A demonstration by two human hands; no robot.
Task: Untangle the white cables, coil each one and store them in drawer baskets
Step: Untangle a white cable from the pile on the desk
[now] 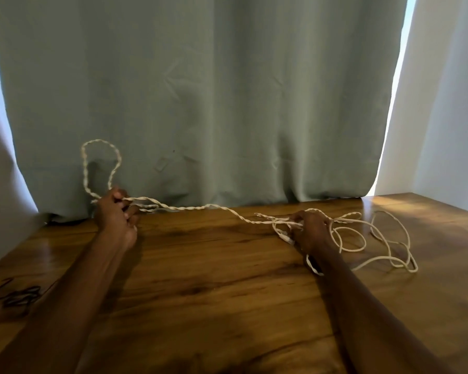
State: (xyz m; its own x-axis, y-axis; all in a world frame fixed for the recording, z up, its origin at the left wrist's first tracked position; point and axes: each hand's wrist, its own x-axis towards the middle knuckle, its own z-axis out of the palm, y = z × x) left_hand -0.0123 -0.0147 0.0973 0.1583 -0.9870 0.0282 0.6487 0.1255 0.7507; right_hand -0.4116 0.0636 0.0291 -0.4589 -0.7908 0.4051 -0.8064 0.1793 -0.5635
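White cables twisted round each other [200, 208] stretch across the wooden table between my two hands. My left hand [116, 214] grips the twisted pair at the far left, raised a little, and a twisted loop [100, 147] stands up above it against the curtain. My right hand [312, 230] pinches the strands at the right, where they part. Loose white cable loops [384, 247] lie on the table to the right of that hand, and a white plug end [285, 237] shows just left of it. No drawer baskets are in view.
The wooden table [214, 279] runs to a grey-green curtain [214, 90] at the back. A dark cable [16, 294] lies tangled near the table's left edge. A white wall [449, 103] stands at the right.
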